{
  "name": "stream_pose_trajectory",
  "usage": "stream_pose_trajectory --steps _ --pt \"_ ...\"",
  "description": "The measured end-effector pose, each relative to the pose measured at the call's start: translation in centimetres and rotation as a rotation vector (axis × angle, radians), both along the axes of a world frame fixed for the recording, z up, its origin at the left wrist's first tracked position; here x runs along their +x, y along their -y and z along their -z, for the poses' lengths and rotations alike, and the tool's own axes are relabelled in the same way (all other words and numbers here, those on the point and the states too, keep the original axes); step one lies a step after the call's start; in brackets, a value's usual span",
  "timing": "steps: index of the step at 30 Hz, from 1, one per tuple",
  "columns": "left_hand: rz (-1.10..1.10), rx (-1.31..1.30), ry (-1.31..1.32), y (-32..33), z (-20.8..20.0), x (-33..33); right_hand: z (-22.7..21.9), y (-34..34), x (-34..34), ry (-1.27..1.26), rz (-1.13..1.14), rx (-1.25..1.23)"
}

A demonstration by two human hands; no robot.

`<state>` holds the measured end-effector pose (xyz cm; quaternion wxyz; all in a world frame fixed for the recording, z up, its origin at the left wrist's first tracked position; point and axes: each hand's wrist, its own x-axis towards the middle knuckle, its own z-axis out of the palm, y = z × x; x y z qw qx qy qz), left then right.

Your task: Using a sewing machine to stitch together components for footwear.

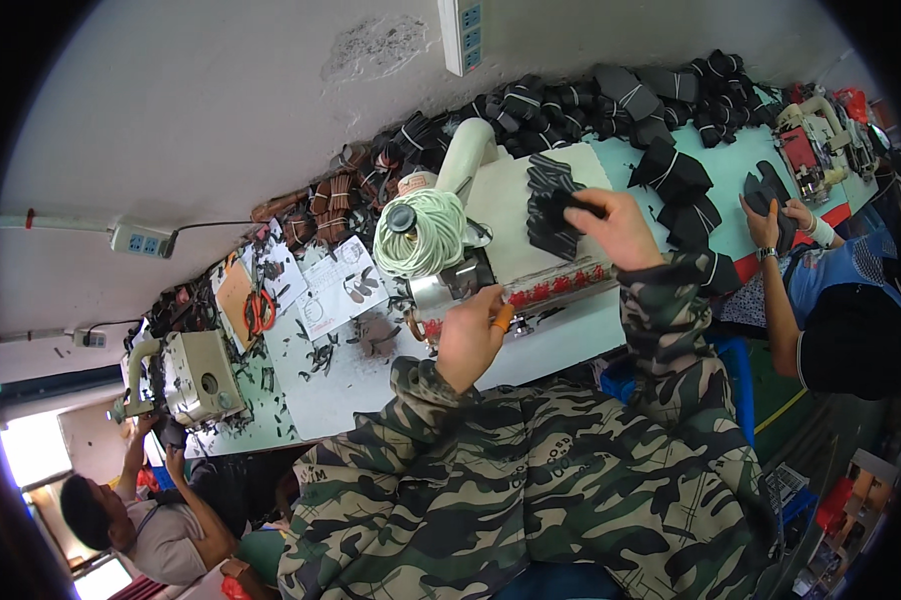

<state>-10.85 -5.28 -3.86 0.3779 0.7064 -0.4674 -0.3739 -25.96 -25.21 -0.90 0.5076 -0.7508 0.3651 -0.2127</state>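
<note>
My right hand (619, 232) pinches a dark, flat leather-like piece (593, 203) just above a fanned stack of black pieces (549, 225). That stack lies on the pale board of a machine (433, 298), which has red markings along its front edge. Close to the machine's working head is my left hand (469, 338), its fingers curled together. An orange finger cover (504, 318) sits on one of its digits. Whatever those fingers may hold is hidden. A spool of pale green cord (426, 240) stands on top of the machine.
Bundles of black pieces (626, 92) line the wall, with brown bundles (333, 193) further left. Orange-handled scissors (261, 312) and paper sheets (339, 285) lie among dark scraps. One person (166, 530) works at left, another (836, 320) at right. A blue crate (739, 385) stands below the table.
</note>
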Motion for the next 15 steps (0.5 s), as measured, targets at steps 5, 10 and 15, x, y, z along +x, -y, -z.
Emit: stream_pose_trajectory --steps 5,10,15 --pt "0.077 -0.071 0.745 -0.1 -0.9 0.2 2.2 4.1 1.8 0.041 0.143 -0.257" --pt "-0.01 0.009 0.723 -1.2 0.7 0.6 1.7 1.6 3.2 -0.612 -0.377 -0.71" --pt "-0.094 0.031 0.683 -1.4 0.8 0.7 1.4 0.9 5.0 -0.818 -0.523 -0.677"
